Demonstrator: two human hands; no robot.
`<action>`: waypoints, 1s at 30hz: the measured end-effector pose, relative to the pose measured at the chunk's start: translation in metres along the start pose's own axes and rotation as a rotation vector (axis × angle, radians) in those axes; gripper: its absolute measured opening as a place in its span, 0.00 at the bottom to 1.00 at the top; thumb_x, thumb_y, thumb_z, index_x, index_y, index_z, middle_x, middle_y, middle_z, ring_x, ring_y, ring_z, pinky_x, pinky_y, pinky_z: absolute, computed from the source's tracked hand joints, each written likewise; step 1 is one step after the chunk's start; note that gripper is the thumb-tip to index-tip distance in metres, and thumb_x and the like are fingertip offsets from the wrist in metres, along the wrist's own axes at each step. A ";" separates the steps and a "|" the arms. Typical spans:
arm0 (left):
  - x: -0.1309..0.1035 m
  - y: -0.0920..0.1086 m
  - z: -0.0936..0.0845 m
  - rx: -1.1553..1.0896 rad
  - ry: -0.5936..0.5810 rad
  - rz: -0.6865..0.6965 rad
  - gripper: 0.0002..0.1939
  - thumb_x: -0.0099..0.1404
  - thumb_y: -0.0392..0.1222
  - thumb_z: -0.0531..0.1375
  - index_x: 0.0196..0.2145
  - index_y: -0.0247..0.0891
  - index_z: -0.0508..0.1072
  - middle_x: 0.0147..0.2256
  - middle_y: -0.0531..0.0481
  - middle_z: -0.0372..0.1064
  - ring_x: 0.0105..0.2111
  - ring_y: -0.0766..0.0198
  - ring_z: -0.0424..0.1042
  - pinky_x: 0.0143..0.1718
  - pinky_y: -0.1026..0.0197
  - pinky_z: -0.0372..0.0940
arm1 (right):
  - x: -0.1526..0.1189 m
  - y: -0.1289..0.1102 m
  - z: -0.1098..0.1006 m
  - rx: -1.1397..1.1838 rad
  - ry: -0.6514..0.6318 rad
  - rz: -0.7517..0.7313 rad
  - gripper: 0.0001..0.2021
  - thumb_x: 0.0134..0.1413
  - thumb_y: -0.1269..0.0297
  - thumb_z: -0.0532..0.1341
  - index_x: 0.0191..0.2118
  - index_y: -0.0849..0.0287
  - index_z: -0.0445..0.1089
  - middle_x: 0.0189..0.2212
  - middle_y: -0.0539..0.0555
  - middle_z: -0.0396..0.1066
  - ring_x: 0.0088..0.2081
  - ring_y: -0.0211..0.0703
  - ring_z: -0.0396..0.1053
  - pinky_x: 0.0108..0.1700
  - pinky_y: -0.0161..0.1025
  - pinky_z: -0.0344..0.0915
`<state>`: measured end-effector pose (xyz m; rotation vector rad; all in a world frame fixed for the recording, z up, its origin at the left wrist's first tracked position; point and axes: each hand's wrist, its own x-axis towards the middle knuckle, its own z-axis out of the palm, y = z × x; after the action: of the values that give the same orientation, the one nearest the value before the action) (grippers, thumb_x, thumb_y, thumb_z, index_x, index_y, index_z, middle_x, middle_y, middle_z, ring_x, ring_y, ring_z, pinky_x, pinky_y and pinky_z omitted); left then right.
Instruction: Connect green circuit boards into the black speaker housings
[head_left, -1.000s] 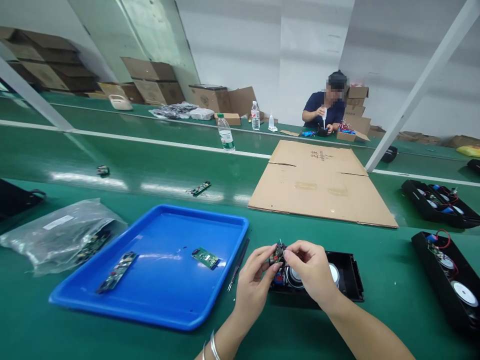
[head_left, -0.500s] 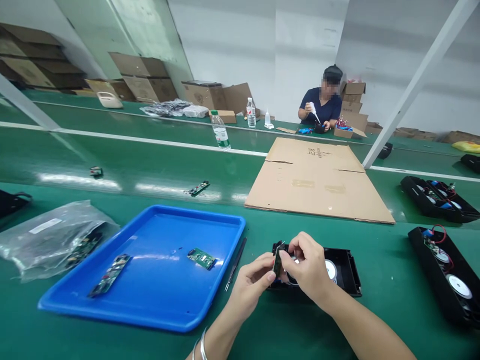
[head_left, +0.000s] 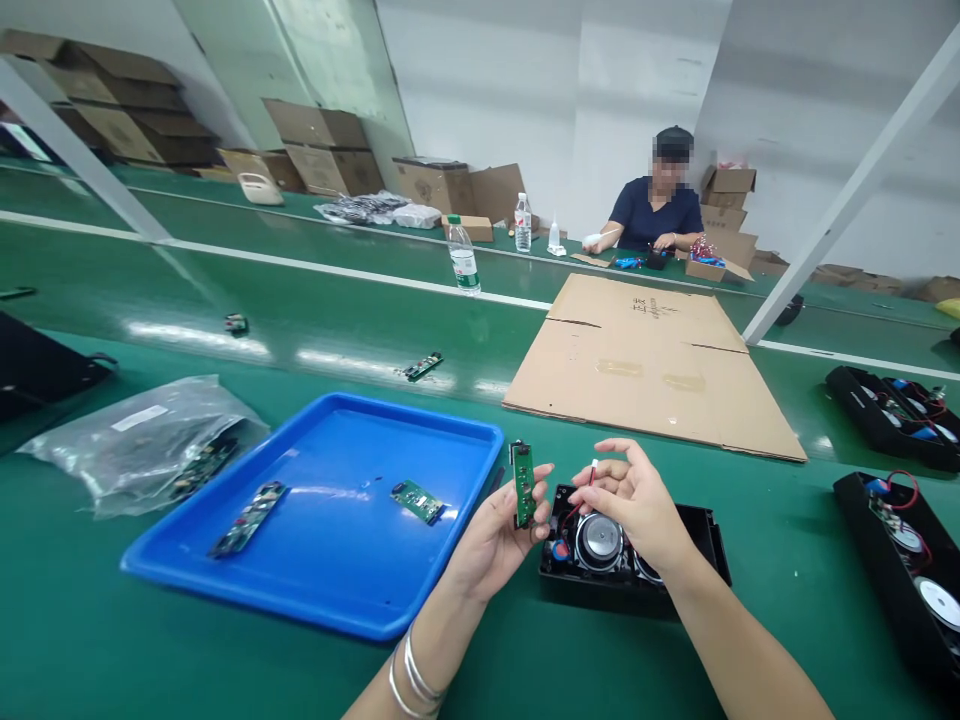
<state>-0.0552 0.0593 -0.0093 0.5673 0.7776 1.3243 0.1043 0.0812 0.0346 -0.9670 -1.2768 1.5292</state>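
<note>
My left hand (head_left: 501,525) grips a narrow green circuit board (head_left: 523,487), held upright between thumb and fingers. Between the thumb and fingers of my right hand (head_left: 624,490) is a thin red-and-black cable with a white connector (head_left: 595,465) at its end. The connector stands apart from the board. Below my hands lies an open black speaker housing (head_left: 705,550). A round silver speaker (head_left: 601,541) and a blue-and-red part (head_left: 560,550) show inside it; my right hand and forearm partly cover a second speaker.
A blue tray (head_left: 315,600) at left bears two circuit boards (head_left: 417,501). Beside it lies a plastic bag (head_left: 150,440) of boards. Flat cardboard (head_left: 645,350) lies ahead. More black housings (head_left: 885,580) stand at right. A co-worker (head_left: 660,205) sits across the benches.
My hands have drawn apart. The board has moved left and up in my left hand, its green face now visible. My right hand shows the connector. The co-worker's bottle hand has lowered.
</note>
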 end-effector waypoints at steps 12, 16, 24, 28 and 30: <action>-0.002 -0.005 -0.001 0.348 0.030 0.159 0.23 0.55 0.45 0.61 0.48 0.36 0.70 0.42 0.44 0.73 0.36 0.59 0.73 0.38 0.57 0.69 | -0.005 0.009 0.007 -0.850 0.083 -0.431 0.08 0.52 0.67 0.54 0.25 0.57 0.66 0.21 0.49 0.69 0.25 0.38 0.64 0.32 0.38 0.59; -0.004 -0.006 -0.003 0.293 -0.025 0.105 0.24 0.53 0.47 0.64 0.47 0.38 0.72 0.46 0.45 0.73 0.44 0.53 0.72 0.48 0.53 0.66 | -0.004 0.019 0.009 -0.965 0.116 -0.581 0.09 0.57 0.68 0.52 0.27 0.58 0.66 0.22 0.50 0.67 0.26 0.38 0.63 0.33 0.38 0.58; -0.004 -0.007 0.002 0.048 0.000 0.024 0.17 0.47 0.43 0.69 0.36 0.36 0.77 0.36 0.44 0.77 0.37 0.54 0.75 0.45 0.51 0.68 | -0.005 0.023 0.007 -1.347 0.184 -0.904 0.10 0.60 0.73 0.50 0.35 0.60 0.68 0.24 0.52 0.70 0.28 0.39 0.62 0.39 0.42 0.54; 0.000 -0.009 0.002 -0.175 -0.029 -0.096 0.16 0.47 0.38 0.69 0.36 0.37 0.76 0.35 0.46 0.77 0.39 0.58 0.74 0.49 0.55 0.65 | -0.005 0.021 0.008 -1.452 0.276 -0.980 0.10 0.60 0.72 0.52 0.32 0.61 0.68 0.19 0.50 0.65 0.25 0.39 0.57 0.35 0.40 0.52; 0.000 -0.010 0.003 -0.239 -0.050 -0.118 0.17 0.48 0.36 0.68 0.38 0.37 0.75 0.37 0.47 0.77 0.41 0.59 0.74 0.50 0.56 0.64 | -0.005 0.020 0.010 -1.429 0.301 -1.009 0.10 0.60 0.71 0.52 0.29 0.61 0.67 0.18 0.49 0.63 0.24 0.38 0.55 0.33 0.39 0.51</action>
<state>-0.0467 0.0581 -0.0149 0.3575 0.5923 1.2673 0.0935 0.0727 0.0160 -0.9702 -2.1069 -0.4615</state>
